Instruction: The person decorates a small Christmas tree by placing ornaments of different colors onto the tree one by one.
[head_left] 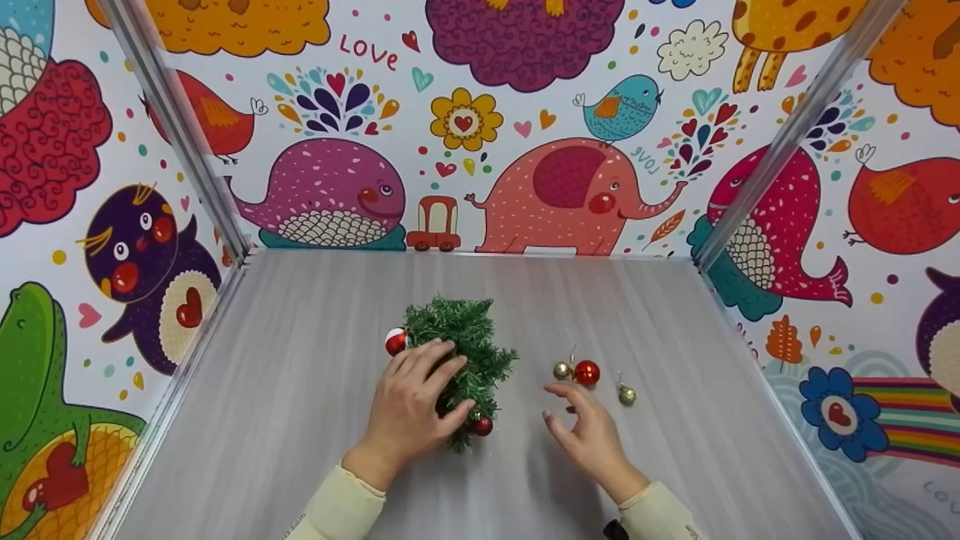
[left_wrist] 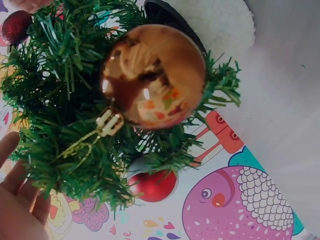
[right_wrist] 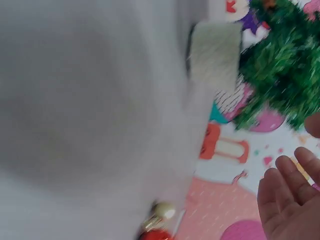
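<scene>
A small green artificial Christmas tree stands on the table, its white fuzzy base visible in the left wrist view. My left hand is at its near left side, fingers loosely spread against the branches. A red-and-white ball hangs at the tree's left, a dark red ball by the left thumb. Among the needles the left wrist view shows a shiny gold bauble with a gold cord. To the right of the tree, my right hand hovers with parted fingers, holding nothing, just short of some loose baubles.
On the table beyond the right hand lie a gold ball and a shiny red ball side by side. Another gold ball lies farther right. Cartoon-printed walls enclose the back and both sides.
</scene>
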